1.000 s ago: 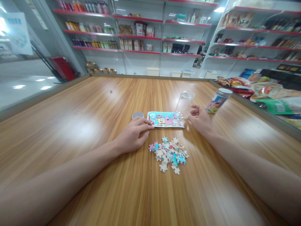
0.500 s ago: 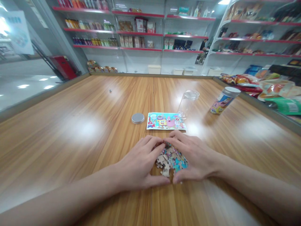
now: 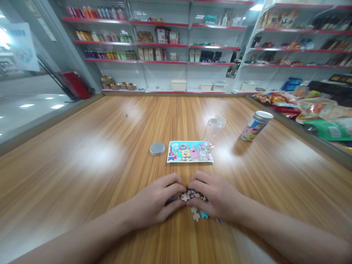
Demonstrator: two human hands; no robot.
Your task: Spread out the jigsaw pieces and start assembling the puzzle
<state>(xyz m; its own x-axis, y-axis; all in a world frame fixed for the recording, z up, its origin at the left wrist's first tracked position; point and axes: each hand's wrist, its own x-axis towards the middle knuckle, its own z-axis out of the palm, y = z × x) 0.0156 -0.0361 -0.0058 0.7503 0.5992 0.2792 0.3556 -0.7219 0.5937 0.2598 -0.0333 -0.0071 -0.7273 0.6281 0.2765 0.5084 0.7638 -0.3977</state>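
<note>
Both hands (image 3: 161,198) (image 3: 218,196) cup puzzle pieces (image 3: 186,197) in their grip; beyond sit card (image 3: 189,152), lid (image 3: 157,148), clear jar (image 3: 215,128), canister (image 3: 255,127).

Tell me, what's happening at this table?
A person's left hand and right hand are cupped around a heap of jigsaw pieces, with a few loose pieces lying on the near side of the right hand. Beyond them, a cartoon picture sheet lies on the wooden table, a round lid to its left and a clear jar by its far right corner. A printed canister stands farther right.
</note>
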